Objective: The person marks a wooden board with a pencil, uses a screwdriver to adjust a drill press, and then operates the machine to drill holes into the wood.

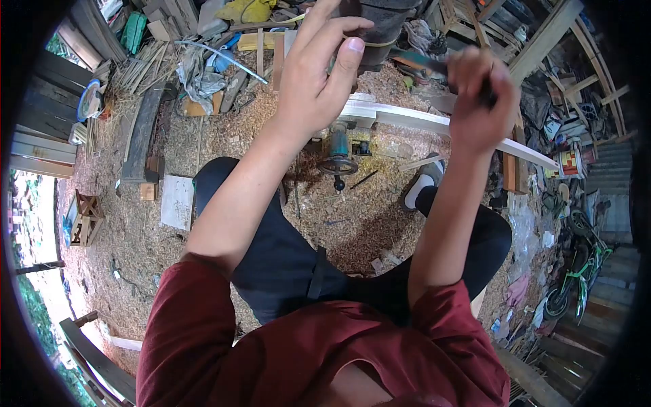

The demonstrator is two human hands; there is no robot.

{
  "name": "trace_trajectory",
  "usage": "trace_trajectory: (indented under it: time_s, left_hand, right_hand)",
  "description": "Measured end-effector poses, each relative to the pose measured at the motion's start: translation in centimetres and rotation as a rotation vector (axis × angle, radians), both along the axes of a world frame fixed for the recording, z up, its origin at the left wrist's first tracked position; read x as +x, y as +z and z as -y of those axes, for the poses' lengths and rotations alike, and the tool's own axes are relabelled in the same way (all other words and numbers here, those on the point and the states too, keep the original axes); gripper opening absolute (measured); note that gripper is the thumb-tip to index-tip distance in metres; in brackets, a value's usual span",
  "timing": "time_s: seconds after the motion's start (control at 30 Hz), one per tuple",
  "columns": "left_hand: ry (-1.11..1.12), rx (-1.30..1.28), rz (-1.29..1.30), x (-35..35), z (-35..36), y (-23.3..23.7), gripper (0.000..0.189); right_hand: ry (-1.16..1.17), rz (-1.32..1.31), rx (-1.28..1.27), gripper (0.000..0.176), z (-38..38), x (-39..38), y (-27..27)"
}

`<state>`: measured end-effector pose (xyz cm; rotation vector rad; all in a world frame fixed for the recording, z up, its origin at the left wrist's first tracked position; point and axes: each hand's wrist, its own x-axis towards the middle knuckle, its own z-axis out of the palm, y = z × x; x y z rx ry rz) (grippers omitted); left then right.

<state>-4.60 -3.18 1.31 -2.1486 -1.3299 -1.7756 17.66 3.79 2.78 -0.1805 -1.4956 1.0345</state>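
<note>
My left hand is raised at the top centre, fingers apart, beside a dark bucket-like container; nothing shows in its palm. To the right, my right hand is blurred, its fingers wrapped round the dark handle of a tool with a greenish blade or shaft that points left toward the container. Below and between both hands a long pale wooden piece runs across the view. A green vise or clamp-like device with a round handwheel stands under it.
Wood shavings cover the ground between my legs. A pale board lies at left, near a curved dark beam. Scrap wood and cloths crowd the top; a paint bucket and a green bicycle are at right.
</note>
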Motion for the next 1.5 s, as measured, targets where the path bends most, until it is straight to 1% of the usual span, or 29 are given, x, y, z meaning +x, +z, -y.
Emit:
trace_trajectory:
  time_s: [0.07, 0.1, 0.17, 0.23, 0.27, 0.33, 0.4, 0.43, 0.47, 0.5, 0.57, 0.6, 0.7, 0.83, 0.97, 1.03, 1.1, 1.13, 1.2, 1.23, 1.27, 1.3, 1.33, 1.37, 1.43, 1.5]
  left_hand:
    - [0.017, 0.019, 0.007, -0.2, 0.1, 0.2, 0.043]
    - [0.015, 0.019, 0.008, -0.3, 0.1, 0.2, 0.043]
    - [0.028, 0.012, 0.013, -0.6, 0.1, 0.1, 0.043]
    - [0.026, 0.005, 0.017, -0.8, 0.2, 0.3, 0.043]
    - [0.025, -0.003, 0.020, -0.9, 0.2, 0.3, 0.043]
    - [0.008, -0.005, 0.024, -0.8, -0.1, 0.1, 0.043]
    - [-0.009, -0.003, 0.026, -0.9, -0.4, -0.2, 0.043]
    - [0.077, -0.057, -0.097, -1.2, -0.6, -0.6, 0.042]
    - [0.168, -0.107, -0.220, -1.5, -0.8, -0.8, 0.042]
    - [0.179, -0.105, -0.220, -1.4, -0.9, -1.0, 0.042]
    - [0.063, 0.032, -0.103, -0.4, -1.1, -1.1, 0.042]
    - [0.076, 0.043, -0.136, -0.6, -1.3, -0.9, 0.045]
    - [0.055, 0.017, -0.080, -0.8, -1.2, -0.9, 0.045]
    - [0.042, 0.018, -0.077, -0.8, -1.1, -1.1, 0.045]
    - [0.043, 0.015, -0.082, -0.3, -0.9, -1.1, 0.045]
    - [0.054, -0.008, -0.077, -0.1, -1.0, -1.1, 0.045]
    - [0.058, 0.003, -0.083, 0.1, -1.2, -1.0, 0.046]
    - [0.064, 0.008, -0.085, 0.3, -1.4, -1.0, 0.046]
    - [0.056, 0.027, -0.082, 0.5, -1.6, -0.9, 0.047]
    - [0.048, 0.046, -0.082, 0.6, -1.8, -0.8, 0.047]
    - [0.068, 0.084, -0.098, 0.5, -2.2, -0.8, 0.045]
    - [0.065, 0.089, -0.101, 0.3, -2.5, -0.7, 0.045]
    - [0.055, 0.123, -0.098, 0.1, -2.6, -0.5, 0.044]
    - [0.044, 0.158, -0.095, -0.1, -2.8, -0.3, 0.043]
    - [0.041, 0.189, -0.066, -0.4, -3.1, -0.1, 0.040]
    - [0.052, 0.204, -0.019, -0.7, -3.2, 0.1, 0.040]
  right_hand:
    - [0.006, 0.007, -0.001, 0.038, -2.2, -0.5, 2.4]
    - [0.049, -0.004, -0.049, 0.039, -3.0, -0.8, 3.3]
    - [0.091, -0.013, -0.097, 0.041, -3.1, -0.9, 4.0]
    - [-0.017, -0.030, -0.097, 0.040, -1.9, -1.3, 4.1]
    - [-0.015, -0.028, -0.100, 0.040, -1.3, -1.4, 3.6]
    - [-0.124, -0.104, 0.029, 0.041, 0.5, -1.3, 1.0]
    - [-0.166, -0.200, 0.168, 0.044, 3.4, -0.6, -5.7]
    - [-0.240, -0.085, 0.229, 0.042, 6.0, 0.1, -9.0]
    - [-0.355, 0.009, 0.138, 0.040, 7.2, 0.3, -8.8]
    - [-0.345, 0.007, 0.141, 0.040, 6.8, 0.2, -8.6]
    - [-0.372, 0.001, 0.161, 0.037, 7.0, 0.1, -8.6]
    - [-0.380, -0.003, 0.154, 0.038, 6.9, 0.1, -8.5]
    - [-0.380, -0.058, 0.159, 0.037, 6.6, -0.4, -8.6]
    - [-0.356, -0.106, 0.150, 0.037, 6.2, -0.8, -8.5]
    - [-0.269, -0.162, 0.185, 0.039, 5.6, -1.0, -8.2]
    - [-0.240, -0.188, 0.196, 0.041, 5.0, -1.2, -7.5]
    - [-0.190, -0.226, 0.156, 0.046, 4.0, -1.2, -6.1]
    - [-0.142, -0.240, 0.134, 0.048, 2.6, -1.2, -4.7]
    - [-0.187, -0.201, -0.005, 0.047, 0.2, -1.8, -0.2]
    - [-0.078, -0.194, -0.026, 0.046, -1.8, -1.9, 1.7]
    - [-0.249, -0.152, -0.015, 0.049, -2.5, -3.0, 4.2]
    - [-0.019, -0.076, -0.014, 0.050, -7.0, -1.4, 4.3]
    - [0.087, -0.087, -0.071, 0.049, -7.2, -2.2, 7.2]
    - [0.103, 0.056, -0.119, 0.056, -5.3, -1.0, 8.6]
    - [-0.202, -0.034, -0.233, 0.060, -6.4, -3.6, 9.4]
    - [-0.191, -0.063, -0.204, 0.059, -6.4, -3.8, 9.1]
